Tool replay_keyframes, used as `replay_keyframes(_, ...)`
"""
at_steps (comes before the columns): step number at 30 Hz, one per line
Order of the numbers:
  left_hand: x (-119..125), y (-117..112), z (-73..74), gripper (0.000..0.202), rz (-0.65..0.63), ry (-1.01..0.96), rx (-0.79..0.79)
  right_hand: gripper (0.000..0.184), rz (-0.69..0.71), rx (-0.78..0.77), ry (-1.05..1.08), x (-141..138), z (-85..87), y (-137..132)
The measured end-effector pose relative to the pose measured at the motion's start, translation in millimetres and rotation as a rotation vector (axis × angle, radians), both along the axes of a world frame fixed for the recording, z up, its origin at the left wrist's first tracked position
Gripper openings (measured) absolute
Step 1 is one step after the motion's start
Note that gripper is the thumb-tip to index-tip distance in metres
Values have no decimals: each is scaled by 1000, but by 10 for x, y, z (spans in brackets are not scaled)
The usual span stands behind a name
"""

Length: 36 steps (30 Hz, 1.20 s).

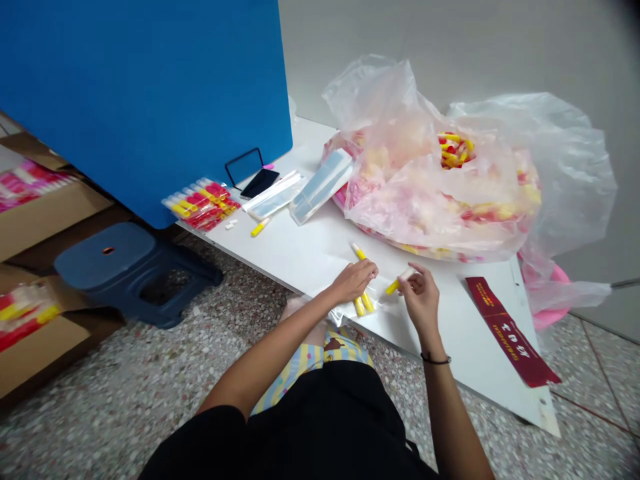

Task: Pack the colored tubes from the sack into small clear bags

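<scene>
My left hand (354,280) is closed on the mouth of a small clear plastic sleeve (350,308) lying on the low white table (310,253); two yellow pens (363,304) sit inside it. My right hand (421,297) pinches a yellow pen with a white cap (397,283), its tip pointing at the sleeve. Another yellow pen (358,251) lies just beyond my left hand.
A big clear bag of red and yellow pens (440,187) fills the table's back. A filled pack (203,203), empty sleeves (320,185), a phone (259,182) and a loose pen (259,228) lie left. A red strip (510,333) lies right. Blue stool (130,270) and cardboard boxes (40,213) stand on the floor.
</scene>
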<state>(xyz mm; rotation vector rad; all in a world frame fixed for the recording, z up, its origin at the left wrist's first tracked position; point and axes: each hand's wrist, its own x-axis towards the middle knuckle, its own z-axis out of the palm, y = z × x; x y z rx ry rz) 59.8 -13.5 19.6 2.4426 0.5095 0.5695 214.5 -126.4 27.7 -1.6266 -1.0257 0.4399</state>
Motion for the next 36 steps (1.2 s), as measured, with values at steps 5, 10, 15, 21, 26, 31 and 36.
replay_keyframes(5,-3,1,27,22,-13,6,-36,47,62,42,63,-103,-12,84)
replay_keyframes(10,3,7,31,21,-46,-22,-78,47,-48,150,91,-58,18,93)
replay_keyframes(15,14,10,-1,23,-38,-62,-83,45,278,-31,34,-74,-73,47)
replay_keyframes(21,28,-5,-4,24,-21,-8,-80,50,326,-170,-78,-68,-83,18)
replay_keyframes(26,32,-7,16,22,4,3,-139,44,330,-169,-88,-108,-49,57)
replay_keyframes(31,38,2,4,19,9,-12,-133,27,292,-167,-57,-131,-34,38)
replay_keyframes(36,49,13,-25,17,9,-37,-133,21,260,-197,-71,-146,25,18)
